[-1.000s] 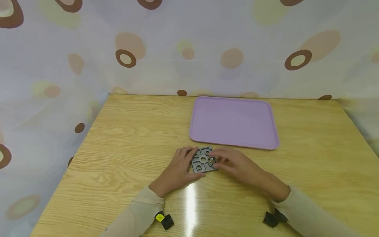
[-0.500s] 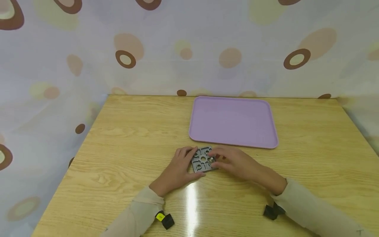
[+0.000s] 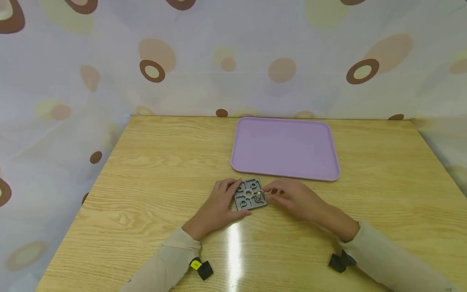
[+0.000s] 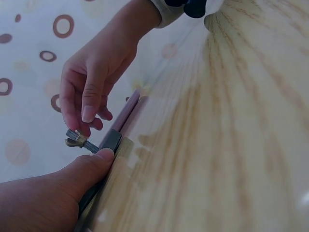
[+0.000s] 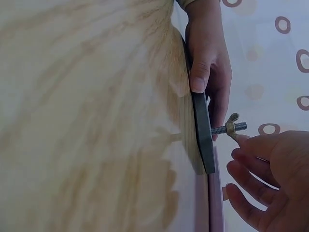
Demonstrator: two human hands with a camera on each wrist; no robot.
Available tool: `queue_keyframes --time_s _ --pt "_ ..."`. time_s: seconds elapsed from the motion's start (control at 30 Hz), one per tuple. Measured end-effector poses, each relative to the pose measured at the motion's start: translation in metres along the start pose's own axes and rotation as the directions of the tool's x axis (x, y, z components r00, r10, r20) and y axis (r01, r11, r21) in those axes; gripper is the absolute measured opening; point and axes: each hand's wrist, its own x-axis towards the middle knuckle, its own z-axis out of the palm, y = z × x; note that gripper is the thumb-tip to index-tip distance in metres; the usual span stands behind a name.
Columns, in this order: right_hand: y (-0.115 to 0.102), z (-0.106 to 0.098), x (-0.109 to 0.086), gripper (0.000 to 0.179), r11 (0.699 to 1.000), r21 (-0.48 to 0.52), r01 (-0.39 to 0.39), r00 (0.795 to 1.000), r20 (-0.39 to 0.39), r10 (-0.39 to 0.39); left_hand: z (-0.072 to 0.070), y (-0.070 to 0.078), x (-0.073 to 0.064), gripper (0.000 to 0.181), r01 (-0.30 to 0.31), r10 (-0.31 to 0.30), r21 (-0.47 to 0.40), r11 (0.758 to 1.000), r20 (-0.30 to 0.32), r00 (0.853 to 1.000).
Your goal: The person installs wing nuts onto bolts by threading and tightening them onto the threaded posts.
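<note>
A grey square metal plate (image 3: 249, 201) with several round holes lies on the table. From one corner of it a threaded bolt (image 5: 218, 130) sticks up, carrying a brass-coloured wing nut (image 5: 231, 127) partway along its thread. My left hand (image 3: 217, 206) grips the plate by its left side, thumb at the near edge and fingers at the far edge. Beside the bolt is my right hand (image 3: 300, 199), its fingers loosely bent and spread. In the right wrist view, one fingertip touches a wing of the nut without pinching it. The plate's underside is hidden.
A lilac tray (image 3: 286, 150) lies just behind the plate, its near edge close to both hands. The wood-grain table (image 3: 153, 162) reaches back to a patterned cloth (image 3: 204, 93). Black camera mounts (image 3: 206, 270) sit at both wrists.
My right fingers have drawn back slightly to the right, off the top of the wing nut, leaving it more exposed. The left hand keeps its hold on the plate.
</note>
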Motion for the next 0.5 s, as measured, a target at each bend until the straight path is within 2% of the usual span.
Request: queue_keyframes --time_s 0.23,0.5 --pt "0.0001 0.0006 -0.0008 0.015 1.0 -0.003 0.024 0.999 -0.03 -0.024 0.0 -0.0013 0.0001 0.091 0.004 -0.004 0.003 1.0 -0.001 1.0" --pt "-0.0043 0.0042 0.0003 0.008 1.0 0.029 -0.009 1.0 -0.004 0.009 -0.0004 -0.0012 -0.0006 0.092 -0.004 0.004 0.0 1.0 0.0 1.0"
